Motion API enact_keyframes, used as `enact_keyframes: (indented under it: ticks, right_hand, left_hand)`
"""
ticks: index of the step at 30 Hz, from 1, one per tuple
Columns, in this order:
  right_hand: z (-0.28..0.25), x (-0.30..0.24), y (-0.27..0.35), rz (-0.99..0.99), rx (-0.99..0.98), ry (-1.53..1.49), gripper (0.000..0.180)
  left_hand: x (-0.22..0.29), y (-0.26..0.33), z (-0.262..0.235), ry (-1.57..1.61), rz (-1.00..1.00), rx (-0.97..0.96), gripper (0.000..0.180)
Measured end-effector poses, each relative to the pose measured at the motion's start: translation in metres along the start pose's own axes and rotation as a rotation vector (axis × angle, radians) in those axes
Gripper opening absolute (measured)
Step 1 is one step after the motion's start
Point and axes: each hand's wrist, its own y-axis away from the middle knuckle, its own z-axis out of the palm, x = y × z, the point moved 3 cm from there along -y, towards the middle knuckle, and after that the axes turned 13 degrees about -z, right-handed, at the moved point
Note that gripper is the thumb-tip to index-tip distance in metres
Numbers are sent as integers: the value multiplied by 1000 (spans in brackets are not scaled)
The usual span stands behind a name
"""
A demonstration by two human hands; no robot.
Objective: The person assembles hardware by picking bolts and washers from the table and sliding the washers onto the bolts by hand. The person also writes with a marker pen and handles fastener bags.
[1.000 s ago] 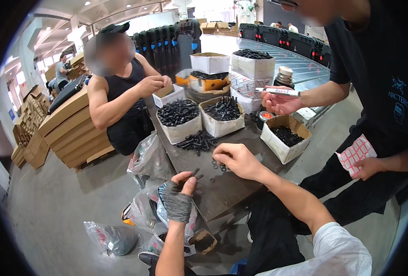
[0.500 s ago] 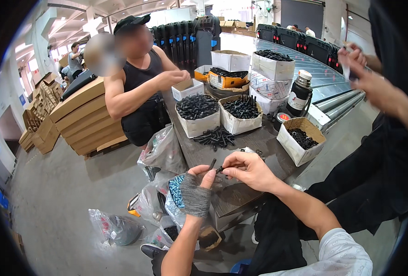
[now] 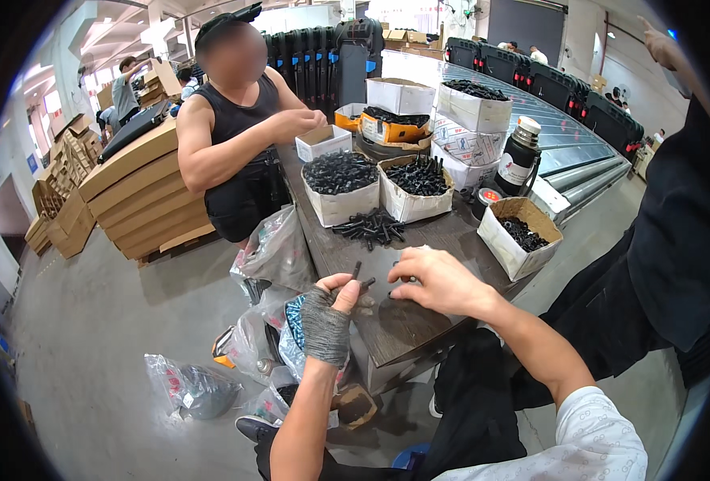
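My left hand [image 3: 329,317], in a grey fingerless glove, is closed around thin black rods [image 3: 357,270] that stick out past the thumb and forefinger. Just right of it, low over the table's near end, is my right hand [image 3: 439,282], bare and with its fingers curled. Small dark bits show at its fingertips, too small to name. Beyond both hands lies a loose pile of short black rod-like parts [image 3: 369,228]. Behind that pile, a white box [image 3: 340,207] and a second white box [image 3: 411,210] are heaped with similar black parts.
A box of small black pieces [image 3: 518,254] stands at the table's right edge, near a black thermos [image 3: 517,160]. Filled plastic bags [image 3: 195,389] lie on the floor at left. Across the table a co-worker [image 3: 239,104] handles a small white box [image 3: 323,146]. Another person [image 3: 659,240] stands at right.
My right hand has come away from the rod in my left hand and hovers with curled fingers near the tabletop. The person at right has raised a hand upward.
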Motion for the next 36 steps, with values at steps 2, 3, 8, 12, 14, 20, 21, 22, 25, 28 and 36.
enact_keyframes:
  ticks: [2, 3, 8, 12, 14, 20, 21, 22, 25, 28, 36]
  right_hand:
    - [12, -2, 4, 45, -44, 22, 20]
    - [17, -1, 4, 51, -43, 13, 18]
    - [20, 10, 1, 51, 23, -48, 16]
    - [17, 10, -3, 186, 303, -494, 16]
    - [17, 3, -9, 211, 326, -658, 16]
    - [19, 0, -12, 207, 334, -862, 13]
    - [19, -1, -12, 169, 351, -810, 13]
    - [18, -1, -11, 132, 368, -757, 13]
    - [5, -15, -20, -98, 332, -435, 13]
    - [-15, -18, -24, 4, 286, -427, 14]
    - [-15, 18, 15, -7, 2, 106, 17]
  left_hand:
    - [-1, -1, -1, -16, -31, -44, 29]
    - [-2, 0, -2, -23, -40, -59, 29]
    - [3, 9, 1, -5, -125, -122, 29]
    - [6, 14, 4, -49, -78, -122, 29]
    - [11, 18, 8, -40, -90, -129, 28]
    - [4, 13, 2, -100, -15, -59, 26]
    - [4, 13, 4, -101, -14, -44, 25]
    - [6, 12, 6, -57, -12, -42, 24]
    - [10, 13, 10, -52, 31, -38, 23]
    - [12, 11, 10, 24, 3, -82, 25]
    - [5, 9, 9, 121, -39, -101, 27]
